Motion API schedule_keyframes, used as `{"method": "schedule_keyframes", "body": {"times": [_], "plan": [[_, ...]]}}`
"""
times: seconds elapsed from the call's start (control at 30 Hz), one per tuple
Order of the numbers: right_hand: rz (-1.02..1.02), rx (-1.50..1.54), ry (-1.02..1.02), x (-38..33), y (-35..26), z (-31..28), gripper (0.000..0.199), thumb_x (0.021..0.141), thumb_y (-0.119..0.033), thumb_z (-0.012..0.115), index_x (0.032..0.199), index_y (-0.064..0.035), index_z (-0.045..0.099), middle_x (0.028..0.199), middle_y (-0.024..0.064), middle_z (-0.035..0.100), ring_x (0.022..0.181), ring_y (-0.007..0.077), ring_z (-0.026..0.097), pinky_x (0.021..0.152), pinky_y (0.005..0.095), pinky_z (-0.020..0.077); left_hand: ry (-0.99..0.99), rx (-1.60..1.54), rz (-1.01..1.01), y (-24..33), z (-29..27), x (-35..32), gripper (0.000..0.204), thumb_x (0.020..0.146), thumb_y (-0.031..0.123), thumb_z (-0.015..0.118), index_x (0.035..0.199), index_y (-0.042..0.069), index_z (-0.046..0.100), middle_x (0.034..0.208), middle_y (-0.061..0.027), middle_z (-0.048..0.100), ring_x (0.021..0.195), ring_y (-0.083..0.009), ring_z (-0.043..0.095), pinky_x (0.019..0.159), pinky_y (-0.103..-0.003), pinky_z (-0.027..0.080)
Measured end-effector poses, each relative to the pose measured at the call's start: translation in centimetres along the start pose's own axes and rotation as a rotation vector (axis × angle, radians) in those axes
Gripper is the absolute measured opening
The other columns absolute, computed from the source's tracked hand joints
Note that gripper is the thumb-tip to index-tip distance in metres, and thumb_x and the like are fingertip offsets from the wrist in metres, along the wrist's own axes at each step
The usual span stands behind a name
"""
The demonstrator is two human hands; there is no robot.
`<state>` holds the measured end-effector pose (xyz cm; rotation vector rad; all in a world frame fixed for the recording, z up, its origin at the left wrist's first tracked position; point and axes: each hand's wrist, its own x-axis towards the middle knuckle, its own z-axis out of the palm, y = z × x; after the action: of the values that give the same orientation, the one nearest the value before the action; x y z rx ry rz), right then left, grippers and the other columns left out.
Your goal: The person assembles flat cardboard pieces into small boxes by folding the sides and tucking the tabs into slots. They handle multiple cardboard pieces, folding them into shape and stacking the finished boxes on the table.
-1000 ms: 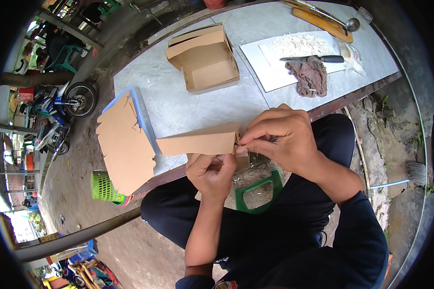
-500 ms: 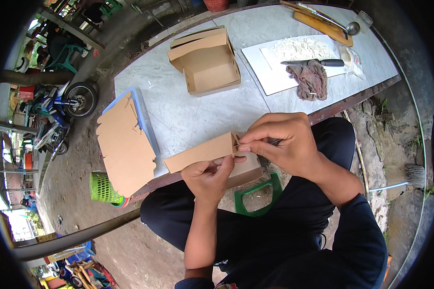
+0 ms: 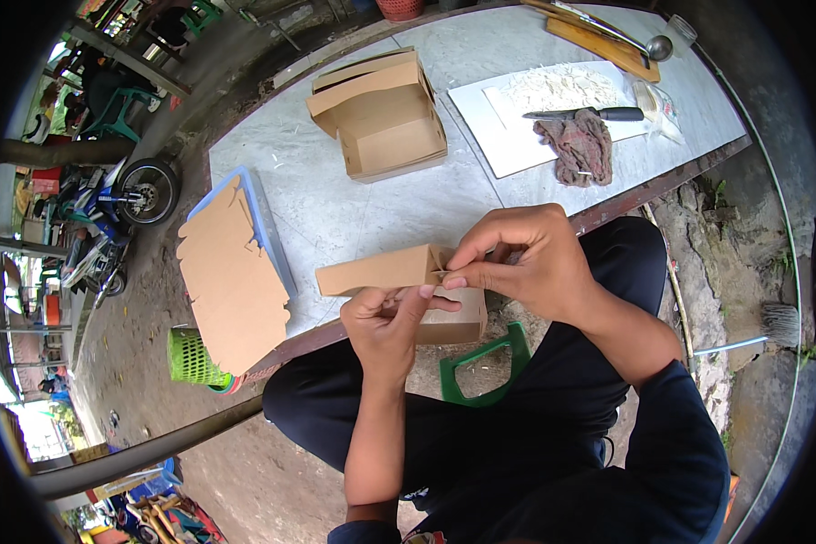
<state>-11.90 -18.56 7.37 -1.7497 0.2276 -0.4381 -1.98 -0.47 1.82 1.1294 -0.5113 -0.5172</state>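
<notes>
A brown cardboard box (image 3: pixel 376 269) is held at the table's near edge between my two hands. My left hand (image 3: pixel 385 326) grips its near side, thumb up by the corner. With thumb and index finger, my right hand (image 3: pixel 517 263) pinches the cardboard at the box's right corner. Part of the box shows below the hands; the fingers hide the corner's folds. Farther off on the table sits a folded open box (image 3: pixel 394 136), apparently with another nested in it. Flat cardboard blanks (image 3: pixel 231 281) lie on a blue tray (image 3: pixel 267 222) at the left.
On the right of the table (image 3: pixel 335 208), a white board (image 3: pixel 508 154) carries white shreds, a knife (image 3: pixel 607 114) and a brown cloth (image 3: pixel 578 150). Behind it lie a wooden board and a ladle (image 3: pixel 659 48). A green stool (image 3: pixel 485 372) stands between my legs, a green basket (image 3: pixel 193 355) at the left.
The held box has tilted a little, its left end now higher. Both hands keep hold at its right corner, with small finger shifts. The view has moved slightly.
</notes>
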Motion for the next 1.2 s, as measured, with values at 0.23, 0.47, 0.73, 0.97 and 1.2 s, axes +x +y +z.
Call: {"method": "schedule_keyframes", "body": {"times": [0.23, 0.47, 0.73, 0.97, 1.2], "plan": [[-0.050, -0.062, -0.030, 0.3, 0.6, 0.5, 0.013, 0.082, 0.004, 0.089, 0.094, 0.0004, 0.083, 0.087, 0.0091, 0.080, 0.075, 0.0108, 0.073, 0.063, 0.0253, 0.0561, -0.012, 0.032, 0.097, -2.0, -1.1, 0.2, 0.011, 0.102, -0.008, 0.066, 0.112, -0.009, 0.071, 0.098, -0.0190, 0.078, 0.078, -0.0298, 0.079, 0.068, -0.042, 0.070], [-0.044, -0.148, -0.073, 0.3, 0.7, 0.8, 0.017, 0.081, -0.005, 0.090, 0.098, -0.0064, 0.086, 0.089, 0.0083, 0.081, 0.073, 0.0154, 0.077, 0.065, 0.0290, 0.0580, -0.093, 0.032, -0.001, -2.0, -2.3, 0.5, 0.010, 0.102, -0.008, 0.065, 0.112, -0.008, 0.068, 0.100, -0.0173, 0.077, 0.081, -0.0280, 0.079, 0.067, -0.042, 0.070], [-0.119, -0.112, 0.014, 0.7, 1.1, 1.1, 0.017, 0.085, -0.001, 0.087, 0.102, -0.0053, 0.086, 0.097, 0.0101, 0.082, 0.080, 0.0199, 0.079, 0.071, 0.0300, 0.0623, 0.023, -0.160, 0.009, -1.6, -0.5, 0.5, 0.021, 0.104, -0.003, 0.068, 0.123, -0.010, 0.069, 0.111, -0.0203, 0.078, 0.084, -0.0297, 0.081, 0.074, -0.037, 0.069], [-0.453, -0.294, 0.113, 0.8, 3.1, 3.1, 0.027, 0.086, 0.003, 0.081, 0.112, -0.0045, 0.085, 0.117, 0.0148, 0.080, 0.098, 0.0261, 0.080, 0.080, 0.0344, 0.0652, 0.307, 0.009, 0.280, -3.3, 2.4, -0.9, 0.041, 0.098, 0.001, 0.079, 0.135, -0.013, 0.066, 0.122, -0.0165, 0.075, 0.089, -0.0217, 0.079, 0.077, -0.028, 0.063], [-0.613, -0.403, 0.165, 0.7, 3.3, 4.8, 0.037, 0.083, 0.005, 0.075, 0.116, -0.0062, 0.085, 0.126, 0.0139, 0.077, 0.105, 0.0306, 0.075, 0.079, 0.0358, 0.0642, 0.443, 0.254, 0.298, -2.0, 2.7, -0.5, 0.025, 0.105, 0.003, 0.071, 0.127, -0.010, 0.074, 0.106, -0.0116, 0.080, 0.079, -0.0109, 0.074, 0.069, -0.023, 0.055]]}}
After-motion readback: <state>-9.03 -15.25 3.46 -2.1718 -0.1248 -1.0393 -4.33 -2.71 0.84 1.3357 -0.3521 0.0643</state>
